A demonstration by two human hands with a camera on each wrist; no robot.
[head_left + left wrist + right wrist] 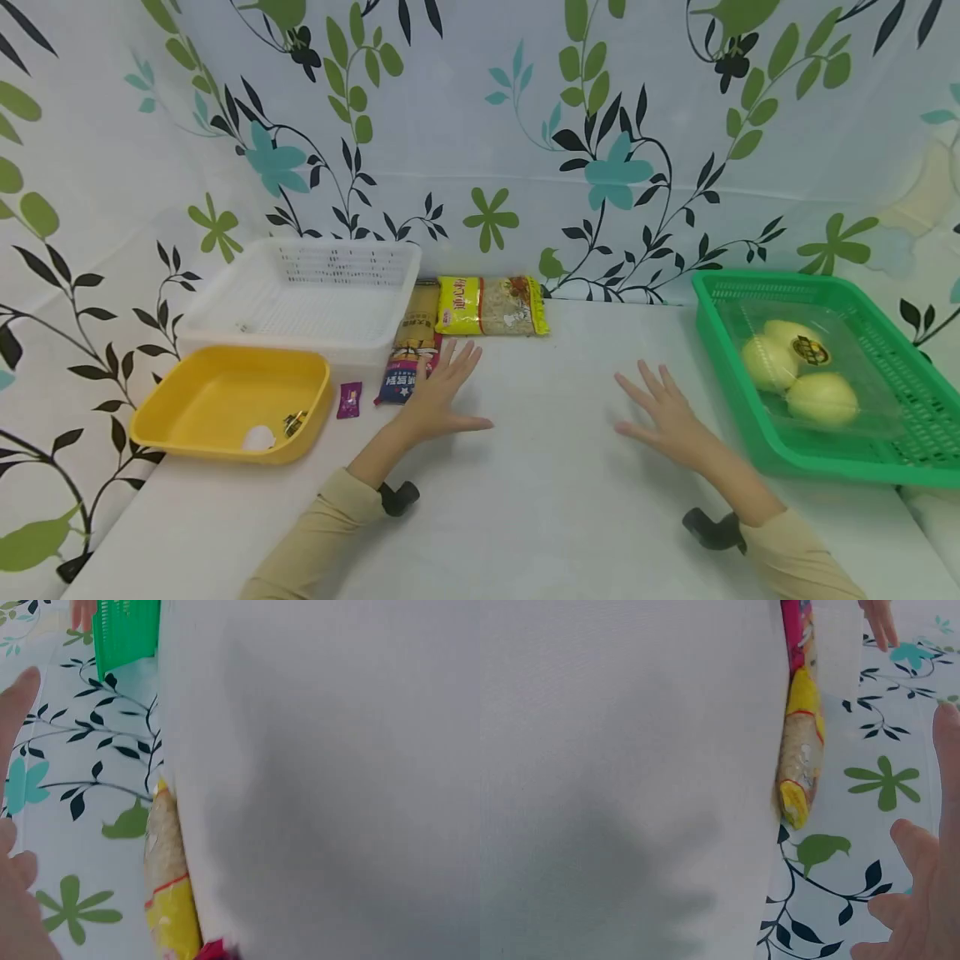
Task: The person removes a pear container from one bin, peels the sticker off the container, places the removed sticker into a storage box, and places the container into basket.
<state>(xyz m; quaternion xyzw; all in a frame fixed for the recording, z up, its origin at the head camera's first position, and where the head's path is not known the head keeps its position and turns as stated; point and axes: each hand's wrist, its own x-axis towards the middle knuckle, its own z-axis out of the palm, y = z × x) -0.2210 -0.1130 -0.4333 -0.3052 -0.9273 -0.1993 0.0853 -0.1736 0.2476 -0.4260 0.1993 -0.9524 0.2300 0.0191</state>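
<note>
Both left hand (433, 407) and right hand (670, 422) spread wide, empty; I judge handling unstarted, yellow bag (493, 307) ungripped, upper centre.

From where I stand, the table (540, 508) has a smooth, matt white top, and the leaf-printed hanging (465, 167) along its back edge looks like soft, dull cloth. At the back left corner, the white basket (322, 300) is perforated plastic with a low sheen; the yellow tray (217, 392) by the left edge is smooth plastic, holding a metallic-looking gold wrapper (295, 422). Near the back edge, the yellow packet (491, 307) is glossy, crinkled film, the gold-and-blue packet (416, 333) shiny too. At the right edge, the green basket (840, 467) is latticed plastic, with clear, glossy plastic (866, 392) over smooth-skinned fruit (821, 402).
</note>
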